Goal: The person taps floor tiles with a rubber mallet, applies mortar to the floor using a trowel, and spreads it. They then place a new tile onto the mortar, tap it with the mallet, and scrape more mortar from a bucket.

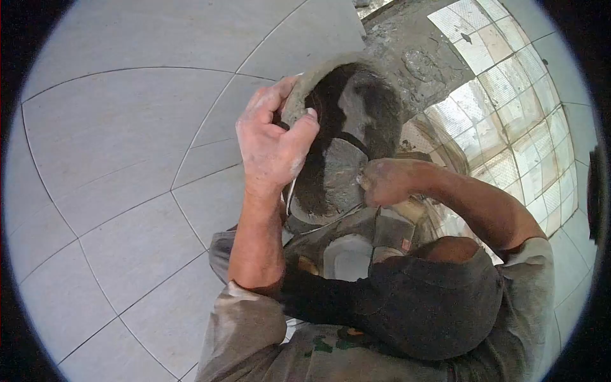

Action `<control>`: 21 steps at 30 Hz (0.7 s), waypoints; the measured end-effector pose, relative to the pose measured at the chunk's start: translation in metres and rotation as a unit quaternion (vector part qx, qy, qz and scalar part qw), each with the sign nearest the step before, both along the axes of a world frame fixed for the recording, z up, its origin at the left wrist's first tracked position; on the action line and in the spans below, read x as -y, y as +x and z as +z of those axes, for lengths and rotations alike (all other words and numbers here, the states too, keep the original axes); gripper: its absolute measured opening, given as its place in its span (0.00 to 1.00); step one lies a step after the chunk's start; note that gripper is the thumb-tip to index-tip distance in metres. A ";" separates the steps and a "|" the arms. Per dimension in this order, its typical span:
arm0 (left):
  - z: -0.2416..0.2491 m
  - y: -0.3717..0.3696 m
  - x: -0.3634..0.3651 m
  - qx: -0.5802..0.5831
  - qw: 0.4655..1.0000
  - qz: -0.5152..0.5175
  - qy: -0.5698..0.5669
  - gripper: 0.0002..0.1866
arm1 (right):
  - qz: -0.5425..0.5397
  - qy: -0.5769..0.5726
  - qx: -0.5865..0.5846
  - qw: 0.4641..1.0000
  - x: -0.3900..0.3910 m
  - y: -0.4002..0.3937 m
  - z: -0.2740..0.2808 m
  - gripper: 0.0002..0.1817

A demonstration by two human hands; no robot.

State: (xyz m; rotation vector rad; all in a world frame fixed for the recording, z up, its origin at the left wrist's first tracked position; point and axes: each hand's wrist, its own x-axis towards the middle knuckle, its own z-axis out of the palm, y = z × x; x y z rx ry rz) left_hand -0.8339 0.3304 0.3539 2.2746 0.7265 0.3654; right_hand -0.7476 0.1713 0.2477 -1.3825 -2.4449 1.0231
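A mortar-caked bucket [302,95] is tilted in front of me, its dark, wet-looking inside [382,114] facing up toward me. My left hand [273,130] is clamped on its left rim, thumb over the edge and fingers around the outside. My right hand [388,181] is closed in a fist at the near right side of the bucket. Beside that fist a flat grey, mortar-smeared surface [344,172] shows within the bucket's outline. What the right fingers hold is hidden, and I cannot tell what it is.
Large light-grey floor tiles [121,121] spread out on the left. Wet grey mortar [423,63] lies beyond the bucket, bordering a panel of small square tiles [503,108] on the right. My bent leg in dark trousers [439,299] is close below the right forearm.
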 end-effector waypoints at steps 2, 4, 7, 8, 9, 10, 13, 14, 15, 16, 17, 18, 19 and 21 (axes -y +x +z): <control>-0.007 0.001 -0.001 0.071 0.996 0.003 -0.055 0.21 | -0.235 -0.280 -0.172 0.915 -0.001 0.001 0.018 0.16; -0.006 0.002 0.004 0.083 0.993 0.003 -0.079 0.21 | -0.249 -0.290 -0.219 0.898 0.004 0.002 0.018 0.14; -0.007 0.002 0.004 0.107 0.987 0.012 -0.121 0.22 | -0.264 -0.400 -0.352 0.804 0.004 0.000 0.024 0.11; -0.008 0.001 0.003 0.118 0.983 0.020 -0.141 0.23 | -0.260 -0.494 -0.430 0.709 0.004 -0.002 0.026 0.10; -0.006 0.001 0.004 0.116 0.983 0.018 -0.139 0.23 | -0.260 -0.492 -0.434 0.709 0.005 -0.006 0.023 0.10; -0.003 -0.001 0.006 0.144 0.974 0.046 -0.172 0.25 | -0.241 -0.500 -0.503 0.663 0.007 -0.010 0.017 0.10; 0.006 -0.019 0.006 0.171 0.962 0.102 -0.188 0.29 | -0.229 -0.507 -0.616 0.557 0.019 -0.020 0.016 0.10; 0.006 -0.030 -0.001 0.165 0.963 0.123 -0.173 0.28 | -0.237 -0.510 -0.658 0.501 0.022 -0.020 0.017 0.11; 0.005 -0.040 -0.008 0.161 0.964 0.144 -0.158 0.26 | -0.237 -0.508 -0.657 0.504 0.024 -0.016 0.016 0.11; 0.003 -0.050 -0.015 0.165 0.963 0.141 -0.157 0.26 | -0.252 -0.494 -0.636 0.536 0.027 -0.010 0.014 0.12; -0.001 -0.059 -0.022 0.168 0.959 0.162 -0.160 0.26 | -0.268 -0.480 -0.613 0.568 0.028 -0.004 0.013 0.13; -0.005 -0.064 -0.025 0.166 0.954 0.186 -0.164 0.26 | -0.270 -0.480 -0.612 0.568 0.028 0.004 0.017 0.13; -0.006 -0.063 -0.023 0.165 0.954 0.186 -0.168 0.26 | -0.322 -0.430 -0.530 0.656 0.029 0.014 0.024 0.15; -0.008 -0.055 -0.019 0.211 0.946 0.164 -0.184 0.26 | -0.374 -0.374 -0.431 0.731 0.032 0.026 0.029 0.18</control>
